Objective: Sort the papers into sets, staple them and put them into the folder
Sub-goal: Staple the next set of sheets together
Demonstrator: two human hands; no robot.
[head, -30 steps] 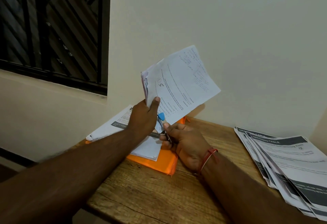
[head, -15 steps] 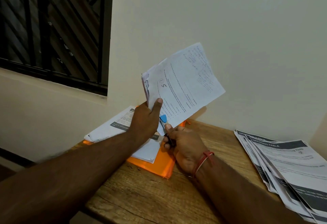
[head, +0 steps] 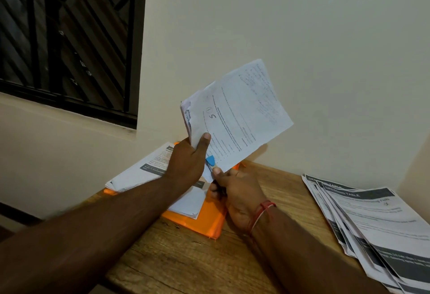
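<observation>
Your left hand (head: 188, 163) pinches the paper set (head: 242, 117) upright, thumb on front, so that its lower corner reaches the stapler (head: 211, 161). Your right hand (head: 237, 191) is curled tight around that stapler. The orange folder (head: 209, 221) lies at 6 o'clock under them, and the loose papers (head: 372, 224) wait at 4 o'clock.

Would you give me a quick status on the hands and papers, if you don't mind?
Left hand grips set, held up. Right hand holds stapler at set's lower corner. Folder on table, papers lying on it; loose pile right.
</observation>
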